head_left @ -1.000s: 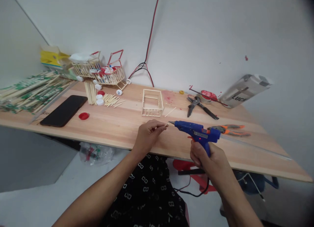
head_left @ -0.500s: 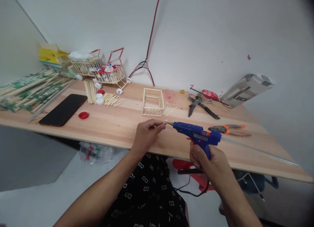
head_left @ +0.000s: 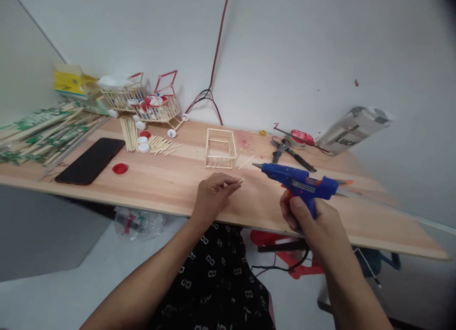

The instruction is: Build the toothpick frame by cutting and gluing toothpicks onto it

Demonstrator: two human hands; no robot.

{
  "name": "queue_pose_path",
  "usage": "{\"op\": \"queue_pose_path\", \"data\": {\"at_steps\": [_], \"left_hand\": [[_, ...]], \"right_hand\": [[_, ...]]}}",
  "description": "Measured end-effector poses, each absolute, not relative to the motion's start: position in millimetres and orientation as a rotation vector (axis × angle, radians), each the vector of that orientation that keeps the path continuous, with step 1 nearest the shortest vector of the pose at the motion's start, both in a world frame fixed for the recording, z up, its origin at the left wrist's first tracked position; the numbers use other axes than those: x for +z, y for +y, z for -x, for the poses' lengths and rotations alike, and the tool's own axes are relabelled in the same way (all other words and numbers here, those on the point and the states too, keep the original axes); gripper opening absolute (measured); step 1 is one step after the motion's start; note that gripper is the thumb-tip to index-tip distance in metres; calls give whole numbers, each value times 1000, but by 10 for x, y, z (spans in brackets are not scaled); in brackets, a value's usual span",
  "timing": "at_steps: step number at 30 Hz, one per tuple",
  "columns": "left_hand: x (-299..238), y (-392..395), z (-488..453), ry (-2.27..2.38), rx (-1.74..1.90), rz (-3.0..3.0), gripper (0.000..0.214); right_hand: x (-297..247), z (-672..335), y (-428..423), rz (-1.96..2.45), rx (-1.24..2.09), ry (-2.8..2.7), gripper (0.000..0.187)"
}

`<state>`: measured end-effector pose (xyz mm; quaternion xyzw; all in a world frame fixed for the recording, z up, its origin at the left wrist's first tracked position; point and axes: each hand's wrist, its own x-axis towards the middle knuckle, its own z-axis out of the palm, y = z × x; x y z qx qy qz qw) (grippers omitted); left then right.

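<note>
My left hand (head_left: 213, 194) pinches a short wooden stick (head_left: 238, 181) just above the front of the wooden table (head_left: 171, 182). My right hand (head_left: 313, 220) is wrapped round the grip of a blue hot glue gun (head_left: 299, 181), held above the table with its nozzle pointing left. The nozzle tip is a little to the right of and above the stick's end, not touching it. A small open box frame of sticks (head_left: 221, 148) stands on the table just behind my left hand, with a loose stick (head_left: 246, 161) lying beside it.
A black phone (head_left: 91, 160), a red cap (head_left: 119, 168), white caps and a pile of sticks (head_left: 149, 142) lie at left. Two stick carts (head_left: 149, 101) stand at the back left. Pliers (head_left: 290, 151), a red lid and a silver box (head_left: 352, 129) sit at right.
The glue gun has lifted up and moved right, away from the stick's end that its nozzle was touching. My left hand has stayed almost in place with the stick.
</note>
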<state>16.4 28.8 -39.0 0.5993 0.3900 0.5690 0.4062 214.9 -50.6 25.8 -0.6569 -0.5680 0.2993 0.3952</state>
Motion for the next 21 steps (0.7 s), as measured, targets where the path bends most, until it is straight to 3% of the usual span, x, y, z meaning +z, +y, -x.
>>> {"op": "queue_pose_path", "data": {"at_steps": [8,12,21], "left_hand": [[-350,292,-144,802,1539,-1338,11],[-366,305,-138,772,1574,-1280,11],[-376,326,-143,797,1550,-1281,11]], "right_hand": [[172,-2459,-420,1890,129,-1737,35],[134,-2920,-251,2097,-117,-1707,40],[-31,-4083,12,2439,-219,-1680,48]]}}
